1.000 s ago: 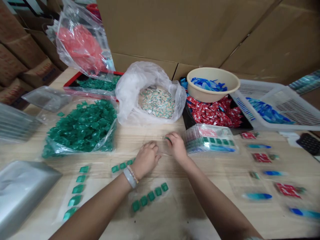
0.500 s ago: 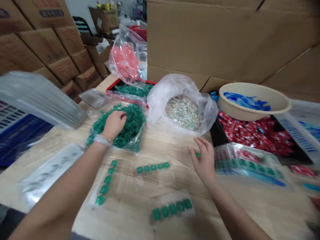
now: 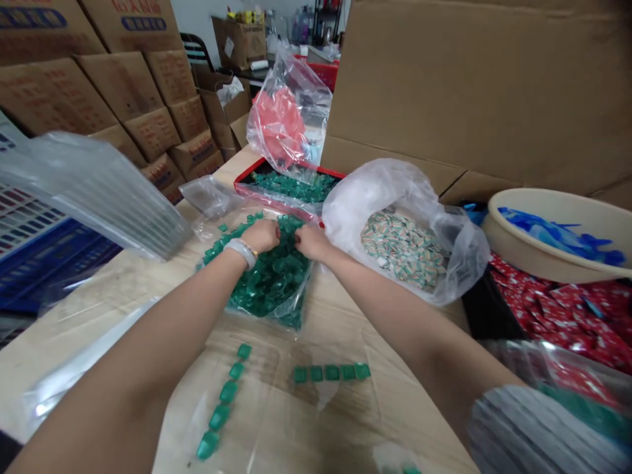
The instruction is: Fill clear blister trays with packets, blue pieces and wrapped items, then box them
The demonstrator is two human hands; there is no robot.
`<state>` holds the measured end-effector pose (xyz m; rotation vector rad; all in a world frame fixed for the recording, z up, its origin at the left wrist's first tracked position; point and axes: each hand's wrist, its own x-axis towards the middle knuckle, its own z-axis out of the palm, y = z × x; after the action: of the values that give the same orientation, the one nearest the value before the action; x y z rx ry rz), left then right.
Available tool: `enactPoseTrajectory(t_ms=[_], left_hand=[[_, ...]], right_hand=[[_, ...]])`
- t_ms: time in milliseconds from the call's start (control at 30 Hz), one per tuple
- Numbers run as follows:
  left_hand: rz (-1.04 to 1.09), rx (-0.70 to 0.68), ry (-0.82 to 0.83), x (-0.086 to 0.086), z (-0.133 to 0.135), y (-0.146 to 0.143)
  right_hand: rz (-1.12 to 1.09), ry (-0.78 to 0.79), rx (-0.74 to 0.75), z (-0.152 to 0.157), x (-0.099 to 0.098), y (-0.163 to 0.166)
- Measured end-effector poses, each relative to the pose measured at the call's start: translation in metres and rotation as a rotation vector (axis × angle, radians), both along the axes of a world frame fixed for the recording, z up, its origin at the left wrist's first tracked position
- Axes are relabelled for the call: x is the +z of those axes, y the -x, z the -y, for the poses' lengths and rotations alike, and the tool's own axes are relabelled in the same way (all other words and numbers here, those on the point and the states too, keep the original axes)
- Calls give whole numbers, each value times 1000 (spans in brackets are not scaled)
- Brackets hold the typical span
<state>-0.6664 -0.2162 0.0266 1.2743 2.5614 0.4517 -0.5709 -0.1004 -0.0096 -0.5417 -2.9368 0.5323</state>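
Note:
A heap of small translucent green square pieces (image 3: 271,283) lies in an opened clear plastic bag. Over its upper part, my left hand (image 3: 263,236) has its fingers curled together among the pieces. My right hand (image 3: 312,241) faces it at the heap's right edge, fingers pinched; whatever either hand grips is hidden. Nearer me, a slanting row of green pieces (image 3: 228,393) lies on clear plastic film. Another row of green pieces (image 3: 332,372) runs crosswise to its right. At the bottom edge, one more green piece (image 3: 411,470) is partly cut off.
Right of the heap, a white plastic bag (image 3: 340,197) holds many small printed chips. A beige basin (image 3: 557,253) with blue pieces stands above red packets (image 3: 553,309). Behind are a red-rimmed tray (image 3: 241,184) and a bag of pink-red items (image 3: 281,125). Clear plastic sleeves (image 3: 108,191) are at left.
My right hand has moved left and forward from the table's right side to the green heap. My left hand remains at the heap. The whole view has shifted.

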Motion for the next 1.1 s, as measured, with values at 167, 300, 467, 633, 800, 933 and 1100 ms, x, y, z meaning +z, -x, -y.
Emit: enactPoseTrajectory(t_ms=[167, 300, 467, 633, 800, 933, 1100], left_hand=[[377, 68, -370, 19, 5, -9], [933, 25, -520, 21, 11, -66], [1025, -167, -301, -1, 0, -163], [836, -255, -229, -21, -31, -218], [600, -485, -223, -27, -57, -230], [399, -756, -45, -28, -76, -232], [276, -836, 85, -30, -88, -227]], right_hand=[[-311, 782, -214, -13, 26, -53], [-602, 1167, -370, -19, 36, -158], [-502, 897, -593, -9, 11, -277], [-230, 415, -474, -5, -6, -310], [-73, 109, -305, -10, 0, -307], [35, 84, -282, -15, -5, -303], [107, 25, -361, -17, -10, -296]])
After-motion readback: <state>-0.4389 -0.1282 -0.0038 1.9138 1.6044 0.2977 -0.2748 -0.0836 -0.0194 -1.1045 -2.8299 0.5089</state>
